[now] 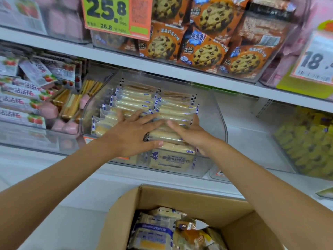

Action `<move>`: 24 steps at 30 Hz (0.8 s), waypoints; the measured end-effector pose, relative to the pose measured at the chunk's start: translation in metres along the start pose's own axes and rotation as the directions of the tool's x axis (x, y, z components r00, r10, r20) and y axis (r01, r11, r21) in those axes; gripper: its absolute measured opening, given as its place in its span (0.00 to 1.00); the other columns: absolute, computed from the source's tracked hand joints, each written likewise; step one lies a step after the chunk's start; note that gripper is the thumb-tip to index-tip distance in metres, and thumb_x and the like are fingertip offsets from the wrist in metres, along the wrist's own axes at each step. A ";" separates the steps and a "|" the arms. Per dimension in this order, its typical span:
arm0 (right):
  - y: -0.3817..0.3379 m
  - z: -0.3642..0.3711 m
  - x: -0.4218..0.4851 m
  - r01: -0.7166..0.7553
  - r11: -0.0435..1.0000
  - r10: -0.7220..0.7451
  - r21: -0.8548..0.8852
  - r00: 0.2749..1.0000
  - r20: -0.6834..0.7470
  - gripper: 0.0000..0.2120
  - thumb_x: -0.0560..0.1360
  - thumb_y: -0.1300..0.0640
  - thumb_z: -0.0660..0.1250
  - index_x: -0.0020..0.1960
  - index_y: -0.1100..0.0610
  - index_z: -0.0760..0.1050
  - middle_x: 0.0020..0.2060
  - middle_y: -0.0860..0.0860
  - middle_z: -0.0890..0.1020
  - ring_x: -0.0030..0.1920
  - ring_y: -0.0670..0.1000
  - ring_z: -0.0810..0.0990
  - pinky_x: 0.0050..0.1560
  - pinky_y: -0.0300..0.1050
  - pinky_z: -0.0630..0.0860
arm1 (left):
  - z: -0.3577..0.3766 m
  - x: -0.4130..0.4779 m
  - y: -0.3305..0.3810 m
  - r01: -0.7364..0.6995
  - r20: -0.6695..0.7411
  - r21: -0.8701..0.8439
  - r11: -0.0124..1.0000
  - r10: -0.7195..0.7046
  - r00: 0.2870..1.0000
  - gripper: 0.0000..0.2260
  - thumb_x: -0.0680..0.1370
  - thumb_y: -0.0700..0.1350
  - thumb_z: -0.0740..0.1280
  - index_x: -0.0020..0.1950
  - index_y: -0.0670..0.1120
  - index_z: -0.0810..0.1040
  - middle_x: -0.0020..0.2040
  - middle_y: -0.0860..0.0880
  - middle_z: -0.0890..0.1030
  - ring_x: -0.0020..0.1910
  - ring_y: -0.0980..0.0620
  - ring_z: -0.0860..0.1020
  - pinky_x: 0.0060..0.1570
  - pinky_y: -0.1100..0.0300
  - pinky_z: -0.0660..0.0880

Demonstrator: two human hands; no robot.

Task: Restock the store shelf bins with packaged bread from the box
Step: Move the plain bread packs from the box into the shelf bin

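Cardboard box [180,210] below, both hands, left [133,134] and right [191,134], spread flat on binned bread packs [173,109].

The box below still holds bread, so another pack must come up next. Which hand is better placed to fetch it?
Probably the left hand: it lies flat and free on the packs, while the right hand cups their end in the bin.

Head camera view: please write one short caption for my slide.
Both hands, left and right, press bread packs into a clear shelf bin above the open cardboard box.
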State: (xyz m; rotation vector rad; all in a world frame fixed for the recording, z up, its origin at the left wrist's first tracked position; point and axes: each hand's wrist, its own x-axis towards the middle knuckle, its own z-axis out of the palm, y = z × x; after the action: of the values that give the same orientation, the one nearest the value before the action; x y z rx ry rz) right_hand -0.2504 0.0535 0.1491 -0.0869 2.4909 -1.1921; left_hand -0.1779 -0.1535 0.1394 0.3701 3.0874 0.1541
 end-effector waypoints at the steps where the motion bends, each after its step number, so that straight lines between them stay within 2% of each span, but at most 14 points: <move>1: -0.003 -0.005 0.005 -0.015 1.000 0.014 -0.012 0.997 -0.072 0.55 0.70 0.28 0.64 0.78 0.48 0.30 0.80 0.52 0.46 0.78 0.55 0.54 0.75 0.53 0.58 | 0.000 -0.001 0.000 -0.002 0.001 -0.003 1.000 0.003 1.000 0.39 0.65 0.79 0.36 0.75 0.69 0.37 0.80 0.61 0.39 0.79 0.49 0.38 0.72 0.31 0.39; 3: -0.009 -0.012 0.015 -0.023 1.000 0.024 0.006 0.985 -0.172 0.55 0.69 0.27 0.63 0.77 0.46 0.30 0.80 0.53 0.42 0.79 0.56 0.54 0.75 0.55 0.59 | -0.001 -0.002 0.000 -0.001 0.011 -0.016 1.000 0.001 1.000 0.40 0.63 0.80 0.34 0.74 0.70 0.35 0.79 0.61 0.38 0.79 0.50 0.38 0.72 0.32 0.39; 4: -0.010 -0.013 0.021 -0.004 1.000 0.007 0.018 0.984 -0.178 0.55 0.68 0.27 0.64 0.77 0.44 0.30 0.80 0.53 0.41 0.79 0.56 0.54 0.75 0.55 0.59 | -0.002 -0.002 0.001 -0.001 0.011 -0.020 1.000 0.001 1.000 0.39 0.62 0.81 0.33 0.72 0.71 0.34 0.79 0.61 0.38 0.79 0.50 0.37 0.73 0.32 0.39; 6: -0.012 -0.010 0.030 0.065 0.997 -0.060 0.029 0.988 -0.142 0.57 0.65 0.26 0.67 0.78 0.40 0.33 0.80 0.51 0.43 0.79 0.55 0.54 0.75 0.56 0.61 | -0.002 -0.002 0.001 0.001 0.011 -0.024 1.000 -0.001 1.000 0.40 0.58 0.82 0.29 0.70 0.73 0.32 0.79 0.61 0.37 0.79 0.50 0.37 0.73 0.33 0.39; 8: -0.011 -0.002 0.036 0.132 0.991 -0.128 0.028 0.986 -0.109 0.56 0.62 0.25 0.68 0.78 0.39 0.41 0.80 0.48 0.47 0.78 0.53 0.54 0.75 0.55 0.60 | 0.000 -0.001 0.001 0.003 0.013 -0.015 1.000 -0.002 1.000 0.46 0.57 0.82 0.27 0.74 0.70 0.34 0.79 0.60 0.37 0.79 0.50 0.37 0.73 0.33 0.39; 11: -0.010 0.003 0.042 0.197 0.980 -0.194 0.037 0.978 -0.072 0.50 0.68 0.29 0.67 0.79 0.42 0.45 0.80 0.45 0.49 0.78 0.51 0.53 0.75 0.51 0.58 | 0.001 0.002 0.000 0.004 0.015 -0.001 1.000 -0.004 1.000 0.50 0.57 0.82 0.27 0.77 0.65 0.37 0.79 0.60 0.36 0.79 0.49 0.37 0.73 0.33 0.39; 14: -0.008 0.004 0.045 0.222 0.975 -0.220 0.019 0.974 -0.055 0.48 0.69 0.29 0.66 0.79 0.43 0.44 0.80 0.45 0.48 0.78 0.50 0.52 0.75 0.50 0.57 | 0.001 0.002 0.000 0.001 0.024 -0.001 1.000 -0.001 1.000 0.49 0.58 0.81 0.29 0.78 0.64 0.37 0.78 0.61 0.35 0.79 0.50 0.37 0.73 0.33 0.39; 16: -0.012 0.002 0.040 0.190 0.982 -0.190 0.016 0.981 -0.049 0.47 0.68 0.25 0.62 0.79 0.39 0.44 0.80 0.46 0.46 0.79 0.51 0.50 0.76 0.55 0.55 | 0.001 0.002 -0.001 0.004 0.029 -0.004 1.000 -0.004 1.000 0.50 0.58 0.81 0.29 0.78 0.63 0.38 0.78 0.62 0.35 0.79 0.51 0.36 0.73 0.33 0.38; 19: -0.015 -0.011 0.020 0.131 0.990 -0.132 -0.060 0.991 -0.007 0.45 0.70 0.24 0.58 0.78 0.37 0.40 0.79 0.47 0.40 0.79 0.51 0.42 0.77 0.60 0.50 | -0.001 0.001 0.001 0.005 0.038 -0.012 1.000 -0.004 0.999 0.50 0.58 0.81 0.28 0.78 0.63 0.39 0.78 0.62 0.35 0.79 0.51 0.36 0.73 0.33 0.38; 22: 0.000 -0.023 -0.008 0.145 0.955 -0.118 -0.257 0.986 0.121 0.47 0.72 0.29 0.60 0.78 0.41 0.35 0.79 0.46 0.41 0.78 0.50 0.34 0.78 0.55 0.45 | -0.003 0.001 0.001 0.000 0.046 -0.017 1.000 0.001 0.999 0.51 0.56 0.81 0.26 0.78 0.63 0.38 0.76 0.63 0.34 0.79 0.51 0.36 0.73 0.33 0.38; 24: 0.011 -0.020 -0.021 0.174 0.953 -0.118 -0.248 0.967 0.226 0.49 0.72 0.30 0.62 0.78 0.43 0.33 0.79 0.45 0.45 0.79 0.47 0.42 0.76 0.47 0.49 | -0.003 0.000 0.000 -0.009 0.055 -0.028 1.000 0.011 0.998 0.49 0.59 0.81 0.29 0.78 0.64 0.37 0.75 0.64 0.33 0.79 0.50 0.36 0.73 0.34 0.37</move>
State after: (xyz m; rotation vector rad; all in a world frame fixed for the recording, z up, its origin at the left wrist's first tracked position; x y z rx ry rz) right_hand -0.2373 0.0802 0.1583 -0.4532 2.4735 -0.8434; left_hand -0.1782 -0.1536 0.1427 0.3825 3.0263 0.1832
